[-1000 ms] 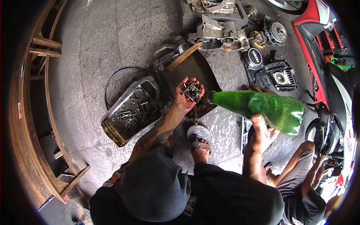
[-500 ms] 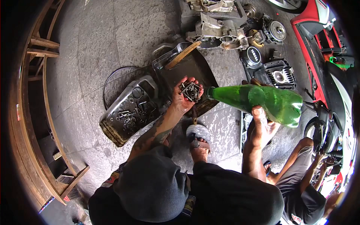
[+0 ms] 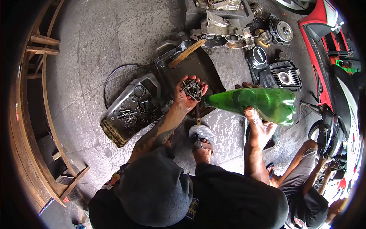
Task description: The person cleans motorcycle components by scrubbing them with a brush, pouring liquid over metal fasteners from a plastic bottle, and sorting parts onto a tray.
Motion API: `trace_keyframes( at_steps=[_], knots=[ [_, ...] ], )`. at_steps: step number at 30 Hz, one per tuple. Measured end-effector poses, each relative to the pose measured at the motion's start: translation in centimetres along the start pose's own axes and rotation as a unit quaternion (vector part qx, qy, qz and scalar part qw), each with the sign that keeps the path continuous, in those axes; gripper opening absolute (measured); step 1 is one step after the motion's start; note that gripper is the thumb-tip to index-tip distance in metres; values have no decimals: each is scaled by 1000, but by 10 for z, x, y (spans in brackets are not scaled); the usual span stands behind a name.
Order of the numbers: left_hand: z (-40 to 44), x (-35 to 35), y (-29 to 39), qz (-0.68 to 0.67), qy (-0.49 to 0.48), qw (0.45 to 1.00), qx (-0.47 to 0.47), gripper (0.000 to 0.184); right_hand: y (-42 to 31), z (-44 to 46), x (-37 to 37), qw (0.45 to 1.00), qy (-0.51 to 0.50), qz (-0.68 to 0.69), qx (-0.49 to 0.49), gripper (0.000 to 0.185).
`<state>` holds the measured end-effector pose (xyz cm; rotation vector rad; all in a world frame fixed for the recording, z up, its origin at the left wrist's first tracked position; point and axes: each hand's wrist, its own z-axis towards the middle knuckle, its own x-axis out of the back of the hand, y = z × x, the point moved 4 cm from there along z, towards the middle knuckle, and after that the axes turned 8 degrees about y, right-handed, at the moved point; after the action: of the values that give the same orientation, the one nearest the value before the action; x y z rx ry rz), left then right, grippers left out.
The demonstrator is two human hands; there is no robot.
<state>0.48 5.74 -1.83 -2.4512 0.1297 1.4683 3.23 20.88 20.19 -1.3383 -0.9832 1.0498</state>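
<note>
My left hand [image 3: 187,99] is cupped around a heap of small metal bolts [image 3: 191,88], above the near part of a dark tray [image 3: 194,65]. My right hand [image 3: 261,124] grips a green bottle [image 3: 251,100] tilted on its side, its mouth pointing at the bolts and close to them. Whether liquid leaves the mouth is too small to tell. A wooden-handled tool [image 3: 187,53] rests across the far rim of the tray. Left of it, a dark container [image 3: 114,128] holds several loose bolts and small parts.
Engine casings [image 3: 225,30], a round Yamaha cover [image 3: 259,56] and a finned cylinder part [image 3: 285,77] lie on the floor. A wooden bench [image 3: 42,164] stands left. A red motorcycle [image 3: 318,65] and a seated person [image 3: 309,198] are at the right.
The bottle and my right hand have moved left, bringing the bottle's mouth nearer the bolts. My left hand has shifted slightly left and up.
</note>
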Motion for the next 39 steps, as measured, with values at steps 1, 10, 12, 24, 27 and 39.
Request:
trace_keyframes(
  at_steps=[1, 10, 12, 24, 27, 39],
  knots=[
    [1, 0, 1, 17, -21, 1000, 0, 25, -8, -2, -5, 999, 0, -35, 36, 46],
    [-2, -1, 0, 20, 38, 999, -19, 23, 7, 2, 7, 996, 44, -82, 11, 59],
    [-1, -2, 1, 18, 33, 999, -27, 23, 8, 1, 1, 999, 14, -45, -4, 61],
    [2, 5, 0, 19, 32, 999, -17, 23, 23, -5, 0, 998, -8, -53, -23, 54],
    [4, 12, 3, 22, 72, 996, -42, 23, 18, -10, -1, 994, -57, -78, -48, 67],
    [-3, -6, -1, 19, -10, 1000, -9, 24, 13, -7, -4, 990, -4, -138, -8, 52]
  ],
)
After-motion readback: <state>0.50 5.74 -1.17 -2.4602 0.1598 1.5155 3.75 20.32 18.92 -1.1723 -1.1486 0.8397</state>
